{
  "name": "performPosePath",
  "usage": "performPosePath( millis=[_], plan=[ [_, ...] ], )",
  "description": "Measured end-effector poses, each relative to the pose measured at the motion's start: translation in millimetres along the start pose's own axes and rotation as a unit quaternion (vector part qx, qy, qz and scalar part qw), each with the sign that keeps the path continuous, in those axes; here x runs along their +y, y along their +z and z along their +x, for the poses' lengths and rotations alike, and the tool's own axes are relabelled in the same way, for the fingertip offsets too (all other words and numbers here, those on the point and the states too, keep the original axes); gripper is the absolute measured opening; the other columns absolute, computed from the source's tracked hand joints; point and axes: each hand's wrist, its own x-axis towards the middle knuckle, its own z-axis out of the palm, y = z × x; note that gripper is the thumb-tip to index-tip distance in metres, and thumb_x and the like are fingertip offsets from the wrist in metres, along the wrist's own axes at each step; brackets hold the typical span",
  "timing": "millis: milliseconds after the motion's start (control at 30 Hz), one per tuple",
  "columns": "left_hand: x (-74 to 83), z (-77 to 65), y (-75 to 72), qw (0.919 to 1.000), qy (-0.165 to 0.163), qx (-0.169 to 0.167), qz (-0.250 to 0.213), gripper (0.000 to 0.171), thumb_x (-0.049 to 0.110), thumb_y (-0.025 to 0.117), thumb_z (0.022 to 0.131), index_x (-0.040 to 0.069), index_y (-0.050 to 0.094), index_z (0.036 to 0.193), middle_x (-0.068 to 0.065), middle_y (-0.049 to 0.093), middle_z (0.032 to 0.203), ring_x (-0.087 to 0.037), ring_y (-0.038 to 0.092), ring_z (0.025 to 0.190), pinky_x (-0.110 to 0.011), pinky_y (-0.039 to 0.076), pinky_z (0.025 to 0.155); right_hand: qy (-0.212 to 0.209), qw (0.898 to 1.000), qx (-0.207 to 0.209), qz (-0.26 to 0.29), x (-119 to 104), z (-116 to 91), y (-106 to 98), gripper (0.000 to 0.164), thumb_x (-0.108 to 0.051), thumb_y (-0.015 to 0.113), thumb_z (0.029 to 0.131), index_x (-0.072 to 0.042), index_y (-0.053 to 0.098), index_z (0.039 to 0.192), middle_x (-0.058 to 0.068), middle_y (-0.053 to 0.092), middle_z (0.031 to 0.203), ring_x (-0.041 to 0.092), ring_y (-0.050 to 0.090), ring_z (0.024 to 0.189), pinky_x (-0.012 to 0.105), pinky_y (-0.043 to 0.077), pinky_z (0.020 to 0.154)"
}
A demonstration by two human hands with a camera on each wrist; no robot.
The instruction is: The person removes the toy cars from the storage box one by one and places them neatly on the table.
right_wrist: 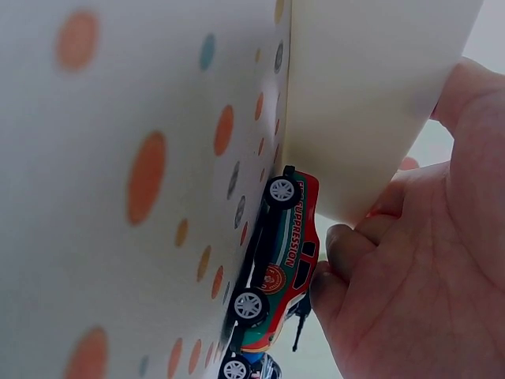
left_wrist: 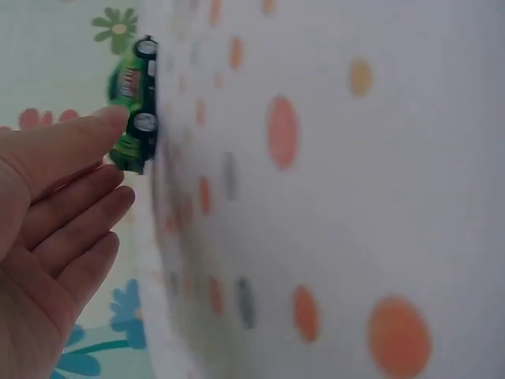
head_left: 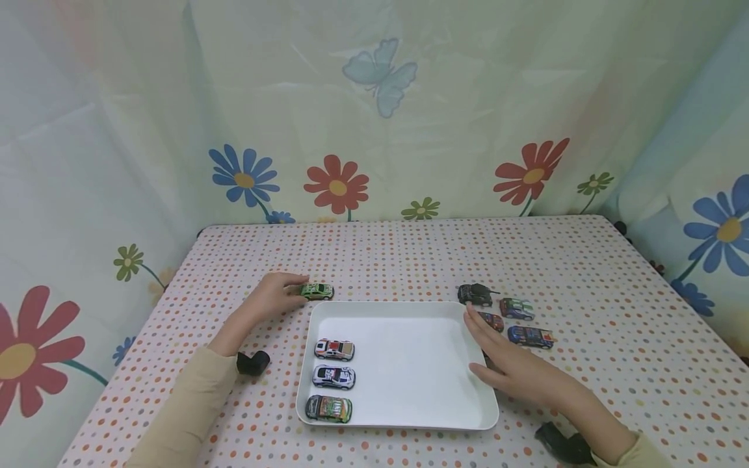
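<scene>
At the back left corner of the white tray (head_left: 421, 370), my left hand (head_left: 271, 297) pinches a small green toy car (head_left: 318, 292) by one end. In the left wrist view the thumb lies on the side of this car (left_wrist: 136, 87); the index finger is mostly hidden. My right hand (head_left: 517, 369) rests at the tray's right rim with fingers extended and thumb over the edge. Close to its fingertips, the right wrist view shows a red and green toy car (right_wrist: 286, 257) on the table beside the tray wall. Whether they touch it I cannot tell.
Inside the tray, along its left side, stand a white and red car (head_left: 335, 350), a white and purple car (head_left: 333, 377) and a green and orange car (head_left: 329, 409). Right of the tray are a black toy vehicle (head_left: 475, 294), a green-blue car (head_left: 517, 309) and a blue car (head_left: 530, 337).
</scene>
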Motion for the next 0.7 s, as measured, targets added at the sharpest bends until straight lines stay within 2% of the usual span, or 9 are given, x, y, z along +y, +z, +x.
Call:
performPosePath(
  millis=[133, 233, 367, 467, 700],
  plan=[
    [12.9, -12.3, -5.1, 0.9988, 0.033, 0.036, -0.01, 0.042, 0.012, 0.072, 0.083, 0.001, 0.061, 0.122, -0.014, 0.059, 0.122, -0.033, 0.05, 0.117, -0.048, 0.04, 0.096, 0.001, 1.0, -0.003, 0.007, 0.9, 0.7, 0.2, 0.077, -0.035, 0.052, 0.097, -0.002, 0.007, 0.15, 0.015, -0.004, 0.154, 0.04, 0.013, 0.135, 0.056, 0.027, 0.101],
    [32.2, -21.8, -7.1, 0.9969, 0.061, 0.04, -0.028, 0.04, 0.012, 0.071, 0.084, 0.001, 0.062, 0.121, -0.012, 0.06, 0.121, -0.031, 0.051, 0.116, -0.047, 0.041, 0.095, 0.004, 1.0, -0.004, 0.014, 1.1, 0.7, -1.1, 0.078, -0.036, 0.052, 0.096, -0.002, 0.007, 0.15, 0.015, -0.004, 0.154, 0.04, 0.013, 0.135, 0.056, 0.027, 0.101],
    [55.4, -30.7, -5.2, 0.9946, 0.089, 0.02, -0.049, 0.038, 0.012, 0.071, 0.084, 0.002, 0.063, 0.12, -0.009, 0.062, 0.119, -0.028, 0.052, 0.116, -0.047, 0.043, 0.094, 0.003, 1.0, -0.002, 0.014, 0.9, 0.5, -4.0, 0.078, -0.036, 0.052, 0.096, -0.002, 0.007, 0.15, 0.015, -0.004, 0.154, 0.039, 0.012, 0.136, 0.056, 0.027, 0.102],
    [64.7, -35.4, 0.9, 0.9939, 0.1, -0.002, -0.047, 0.037, 0.014, 0.072, 0.084, 0.004, 0.065, 0.119, -0.007, 0.063, 0.118, -0.026, 0.054, 0.114, -0.044, 0.044, 0.093, 0.001, 1.0, -0.001, 0.012, 1.3, 1.0, -4.5, 0.078, -0.037, 0.052, 0.096, -0.003, 0.006, 0.15, 0.015, -0.004, 0.154, 0.038, 0.011, 0.136, 0.055, 0.026, 0.102],
    [74.7, -46.3, 21.7, 0.991, 0.12, -0.058, 0.015, 0.034, 0.014, 0.073, 0.083, 0.002, 0.066, 0.114, -0.009, 0.064, 0.113, -0.024, 0.056, 0.11, -0.038, 0.047, 0.09, -0.003, 1.0, -0.003, 0.021, 2.0, 0.9, -1.6, 0.077, -0.035, 0.052, 0.096, -0.001, 0.007, 0.15, 0.016, -0.003, 0.154, 0.039, 0.01, 0.136, 0.055, 0.025, 0.103]
  ],
)
